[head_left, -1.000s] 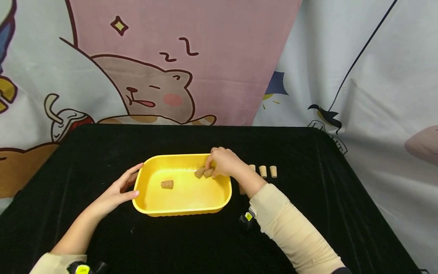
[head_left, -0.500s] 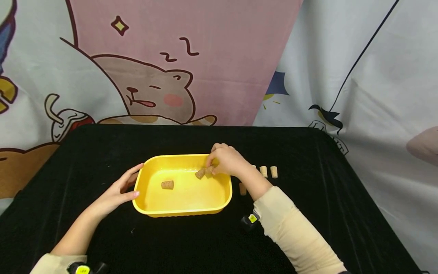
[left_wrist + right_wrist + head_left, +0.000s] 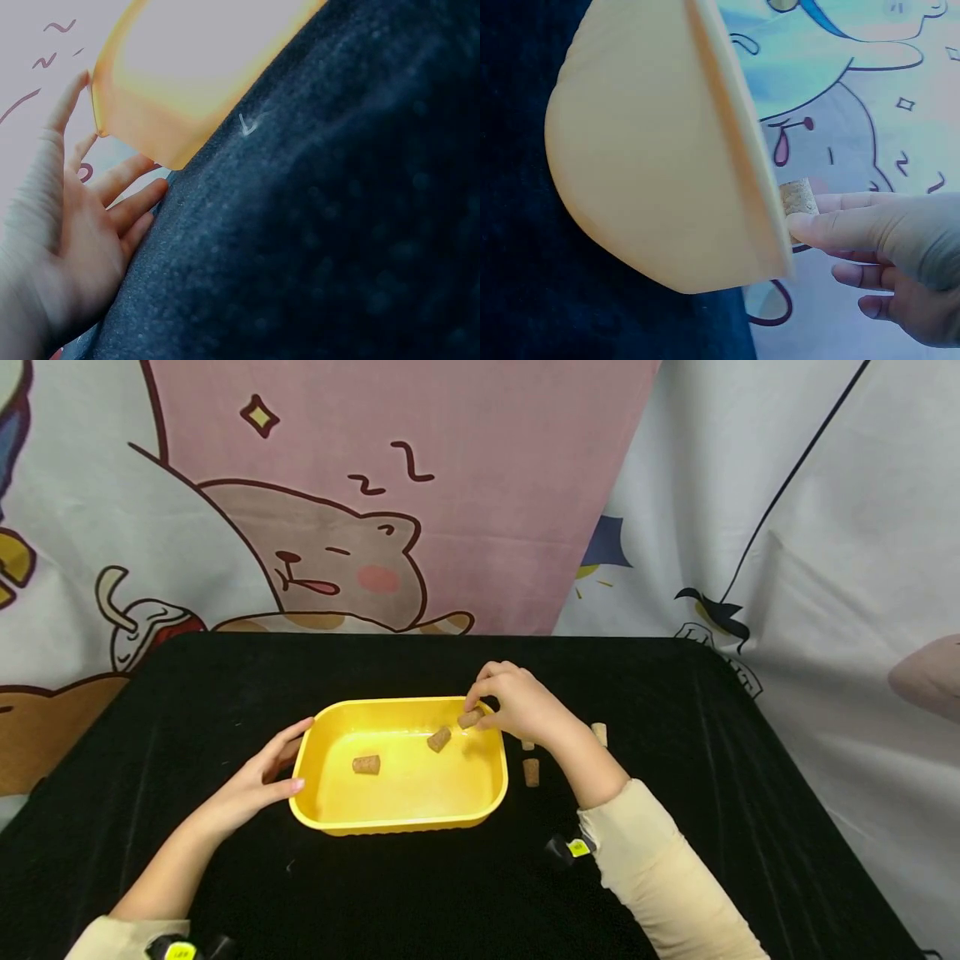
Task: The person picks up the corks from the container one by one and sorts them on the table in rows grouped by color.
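Observation:
A yellow plastic tray (image 3: 405, 823) lies on the black cloth. Between thumb and fingertips, my right hand (image 3: 525, 703) pinches a cork stopper (image 3: 470, 718) over the tray's back right corner. The right wrist view shows that cork (image 3: 798, 196) held by the tray's rim (image 3: 739, 127). Two more corks lie inside, one near the middle right (image 3: 438, 739) and another toward the left (image 3: 366, 765). My left hand (image 3: 258, 779) touches the tray's left end with thumb and fingers spread. In the left wrist view this hand (image 3: 82, 262) has mostly straight fingers.
Right of the tray a cork (image 3: 531, 772) stands on the cloth, with part of another (image 3: 528, 745) behind it. One more cork (image 3: 600, 734) shows beyond my right forearm, which hides some of that area. A printed curtain (image 3: 487, 527) hangs behind the table.
My right hand has lifted one cork from beside another in the tray and moved it right and back toward the rim. The left hand and the tray have hardly moved.

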Tool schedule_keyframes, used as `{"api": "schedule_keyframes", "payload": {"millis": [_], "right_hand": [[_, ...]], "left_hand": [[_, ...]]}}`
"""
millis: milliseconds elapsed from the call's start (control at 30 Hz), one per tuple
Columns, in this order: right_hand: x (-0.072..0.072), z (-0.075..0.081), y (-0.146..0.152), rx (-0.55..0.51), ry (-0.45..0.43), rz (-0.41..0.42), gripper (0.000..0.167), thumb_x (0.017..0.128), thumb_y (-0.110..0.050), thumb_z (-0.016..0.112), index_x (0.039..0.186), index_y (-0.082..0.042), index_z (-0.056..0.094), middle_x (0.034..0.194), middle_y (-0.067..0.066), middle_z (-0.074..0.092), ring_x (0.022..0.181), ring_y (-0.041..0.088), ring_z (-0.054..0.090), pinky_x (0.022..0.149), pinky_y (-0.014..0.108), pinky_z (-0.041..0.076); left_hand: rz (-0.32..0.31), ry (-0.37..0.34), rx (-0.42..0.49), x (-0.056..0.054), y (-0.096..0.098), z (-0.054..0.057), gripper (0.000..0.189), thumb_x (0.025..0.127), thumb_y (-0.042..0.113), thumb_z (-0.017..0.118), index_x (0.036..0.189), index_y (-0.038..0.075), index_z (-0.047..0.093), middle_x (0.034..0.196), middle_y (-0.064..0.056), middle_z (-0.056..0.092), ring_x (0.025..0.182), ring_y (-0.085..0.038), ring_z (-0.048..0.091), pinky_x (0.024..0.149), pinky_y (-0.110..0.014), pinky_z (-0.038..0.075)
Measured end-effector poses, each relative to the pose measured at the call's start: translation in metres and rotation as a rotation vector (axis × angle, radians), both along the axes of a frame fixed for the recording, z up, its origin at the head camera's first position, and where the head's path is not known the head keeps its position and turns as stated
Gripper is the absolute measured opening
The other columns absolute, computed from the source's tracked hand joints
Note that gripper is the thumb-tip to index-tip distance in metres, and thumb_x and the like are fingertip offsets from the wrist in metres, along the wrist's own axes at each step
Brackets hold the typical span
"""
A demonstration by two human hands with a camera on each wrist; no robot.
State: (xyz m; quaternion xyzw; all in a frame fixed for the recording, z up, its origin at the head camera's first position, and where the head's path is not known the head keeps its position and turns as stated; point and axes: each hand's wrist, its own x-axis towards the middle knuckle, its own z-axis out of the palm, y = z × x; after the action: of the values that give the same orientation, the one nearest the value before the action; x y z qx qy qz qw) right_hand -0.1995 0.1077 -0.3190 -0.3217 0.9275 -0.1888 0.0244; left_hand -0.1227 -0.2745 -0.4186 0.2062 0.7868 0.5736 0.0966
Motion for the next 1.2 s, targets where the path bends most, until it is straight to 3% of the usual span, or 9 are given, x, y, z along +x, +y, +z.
{"api": "schedule_keyframes", "payload": {"millis": [233,567,900,1200], "right_hand": [[0.012,0.009,0.015,-0.058,0.008,0.035,0.020,0.075,-0.010,0.082,0.091,-0.020,0.075,0.097,-0.005,0.060,0.096,0.024,0.052,0.084,0.036,0.041],[0.025,0.010,0.040,-0.126,-0.027,0.089,0.021,0.076,-0.009,0.081,0.092,-0.020,0.073,0.095,-0.010,0.061,0.092,0.017,0.052,0.079,0.035,0.046],[0.027,0.012,0.063,-0.118,-0.031,0.174,0.023,0.077,-0.006,0.079,0.092,-0.021,0.072,0.096,-0.012,0.062,0.093,0.015,0.053,0.081,0.038,0.047],[0.025,0.007,0.085,-0.088,-0.066,0.203,0.026,0.074,-0.003,0.079,0.091,-0.022,0.072,0.098,-0.011,0.061,0.096,0.015,0.053,0.083,0.038,0.047]], "left_hand": [[-0.003,0.001,0.002,0.000,0.000,0.000,0.066,0.095,0.006,0.050,0.153,0.013,0.018,0.145,-0.030,0.033,0.117,-0.006,0.050,0.087,-0.032,0.045],[-0.005,0.002,0.003,-0.001,0.000,0.000,0.066,0.095,0.006,0.050,0.153,0.013,0.018,0.145,-0.030,0.033,0.118,-0.004,0.049,0.088,-0.032,0.044],[-0.005,0.000,0.012,0.000,-0.001,-0.001,0.066,0.095,0.006,0.050,0.152,0.011,0.017,0.145,-0.031,0.033,0.116,-0.007,0.051,0.086,-0.030,0.047],[-0.008,0.004,0.015,0.000,0.000,-0.001,0.066,0.095,0.005,0.050,0.152,0.011,0.017,0.144,-0.031,0.033,0.116,-0.008,0.051,0.086,-0.029,0.046]]}}
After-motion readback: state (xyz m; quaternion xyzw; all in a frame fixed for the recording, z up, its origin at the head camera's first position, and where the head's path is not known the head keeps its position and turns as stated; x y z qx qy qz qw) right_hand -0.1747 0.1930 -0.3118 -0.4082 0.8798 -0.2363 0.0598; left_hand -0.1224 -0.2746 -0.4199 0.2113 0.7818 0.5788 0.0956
